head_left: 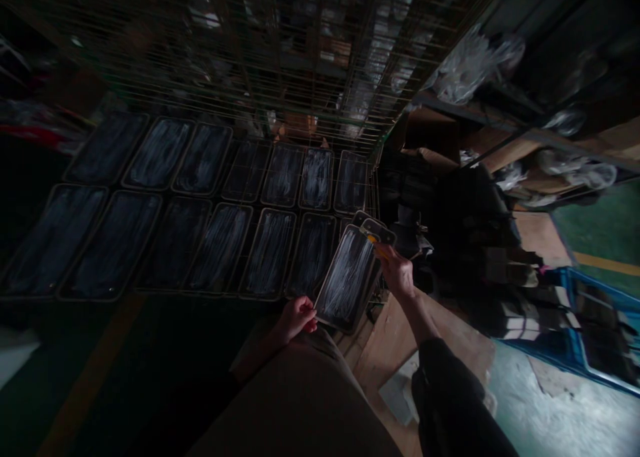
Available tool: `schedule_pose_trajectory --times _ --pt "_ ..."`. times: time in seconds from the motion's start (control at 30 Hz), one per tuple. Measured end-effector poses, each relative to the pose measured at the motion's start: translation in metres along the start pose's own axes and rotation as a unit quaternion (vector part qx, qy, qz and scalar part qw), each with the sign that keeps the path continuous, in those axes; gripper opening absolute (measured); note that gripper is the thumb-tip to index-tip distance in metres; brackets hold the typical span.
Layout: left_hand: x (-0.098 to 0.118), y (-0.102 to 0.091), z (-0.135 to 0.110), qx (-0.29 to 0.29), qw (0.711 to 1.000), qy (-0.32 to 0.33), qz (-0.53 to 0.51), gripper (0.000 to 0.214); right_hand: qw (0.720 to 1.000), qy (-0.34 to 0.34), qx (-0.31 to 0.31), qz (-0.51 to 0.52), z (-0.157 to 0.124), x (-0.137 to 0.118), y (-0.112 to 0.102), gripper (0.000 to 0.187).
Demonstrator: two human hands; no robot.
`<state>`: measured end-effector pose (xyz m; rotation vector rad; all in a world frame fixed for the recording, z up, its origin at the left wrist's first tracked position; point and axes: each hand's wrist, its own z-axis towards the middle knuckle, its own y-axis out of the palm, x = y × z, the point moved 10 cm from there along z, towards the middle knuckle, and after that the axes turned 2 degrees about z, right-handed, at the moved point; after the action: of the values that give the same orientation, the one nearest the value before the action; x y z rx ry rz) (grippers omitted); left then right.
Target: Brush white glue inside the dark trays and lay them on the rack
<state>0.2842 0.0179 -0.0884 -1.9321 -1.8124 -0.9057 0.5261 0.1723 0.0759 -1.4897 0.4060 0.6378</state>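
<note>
Head view, dim and looking down: one dark panel point(345, 277), streaked with white, sits tilted between the two hands. The left grip point(297, 317) is clenched on the panel's near corner, thumb on top. The right grip point(397, 270) has its fingers curled at the panel's far right edge, where a small yellow piece point(373, 239) shows at the fingertips. In this light I cannot tell whether those fingers clamp the panel, the yellow piece or both. So the panel spans the gap, its near end at the left grip and its far end just beside the right one.

A second panel point(380, 231) peeks out just beyond the held one, right at the right grip's fingertips (only its far end shows).

Left of and beyond the left grip, thirteen more streaked panels lie flat on a wire surface point(374, 192) in two rows. There are six in the near row point(220, 247) and seven in the far row point(283, 174), set edge to edge. The last one of the near row lies just beside the held panel.

Beyond both rows stands one wire cage point(300, 57). Under the right forearm lies brown cardboard point(395, 337), and well off to the right of the right grip stands one blue crate point(567, 290).
</note>
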Motion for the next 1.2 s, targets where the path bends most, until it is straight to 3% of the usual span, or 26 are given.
schedule_pose_trajectory --times 0.1,0.23,0.4,0.5,0.6,0.7,0.83,0.97,1.07,1.2 --pt "-0.004 -0.002 0.0 0.009 1.0 -0.013 0.003 0.028 0.999 -0.013 -0.027 -0.02 -0.003 -0.002 0.017 0.028" --pt "-0.005 0.0 -0.001 0.002 1.0 -0.011 -0.014 0.033 0.996 -0.022 -0.087 -0.007 -0.043 -0.012 0.031 0.032" --pt "-0.004 0.0 -0.005 -0.014 1.0 -0.002 -0.025 0.04 0.977 0.035 -0.17 0.128 -0.089 -0.018 0.027 0.03" --pt "-0.005 0.002 -0.008 -0.024 0.999 -0.012 -0.031 0.042 0.978 0.074 -0.107 0.161 -0.076 -0.007 0.006 0.031" --pt "-0.008 0.009 -0.011 -0.046 0.998 -0.03 -0.043 0.042 0.992 0.067 -0.029 0.107 -0.062 0.003 -0.008 0.033" --pt "-0.011 0.015 -0.013 -0.049 0.996 -0.049 -0.058 0.041 0.997 0.033 -0.059 0.028 -0.078 -0.003 0.008 0.032" --pt "-0.012 0.018 -0.015 -0.036 0.993 -0.058 -0.094 0.037 0.994 -0.007 -0.105 -0.022 -0.134 -0.027 0.03 0.033" --pt "-0.014 0.021 -0.018 -0.037 0.989 -0.061 -0.127 0.026 0.991 0.009 -0.131 -0.013 -0.181 -0.049 0.035 0.033" --pt "-0.014 0.021 -0.019 -0.035 0.989 -0.059 -0.131 0.024 0.987 0.022 -0.153 0.032 -0.196 -0.063 0.037 0.031" --pt "-0.011 0.021 -0.021 -0.029 0.994 -0.048 -0.096 0.031 0.982 0.05 -0.132 0.124 -0.192 -0.071 0.03 0.028"
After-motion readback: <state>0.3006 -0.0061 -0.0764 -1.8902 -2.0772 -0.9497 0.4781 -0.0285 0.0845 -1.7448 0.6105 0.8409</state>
